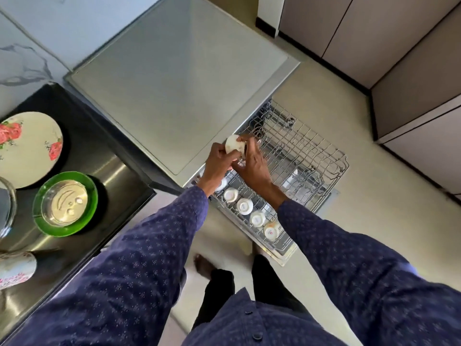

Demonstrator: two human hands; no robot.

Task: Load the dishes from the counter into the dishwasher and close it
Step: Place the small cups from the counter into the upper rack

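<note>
Dark blue patterned sleeves (pixel 139 265) are recorded nearest the lens, reaching forward from the lower frame toward the appliance.

Item held: one small white ceramic cup (pixel 234 144), carried above the near-left corner of the pulled-out grey wire dishwasher rack (pixel 311 156). It is pinched at its lower edge by the left hand (pixel 216 163), while the fingers of the right hand (pixel 252 162) are curled over its upper rim; both grips are judged closed on the cup.

Already loaded: four small white cups (pixel 244 206), set base-up in a row along the rack's near edge; a fifth appears partly hidden below the left wrist.

Still on the dark steel counter (pixel 104 151): a round cream plate with red roses (pixel 27 148), a clear glass bowl (pixel 65 202) resting in a green glass plate (pixel 88 186), and a floral mug (pixel 15 268) at the left edge.

Handling note: the cup is judged light, rigid and brittle, its glaze likely slippery. It is best taken at the rim or body with opposed fingers, inverted, and lowered between the tines rather than dropped, since contact with neighbouring cups could chip it.

Progress: loading is judged partly done; the dishwasher is not yet closed.
</note>
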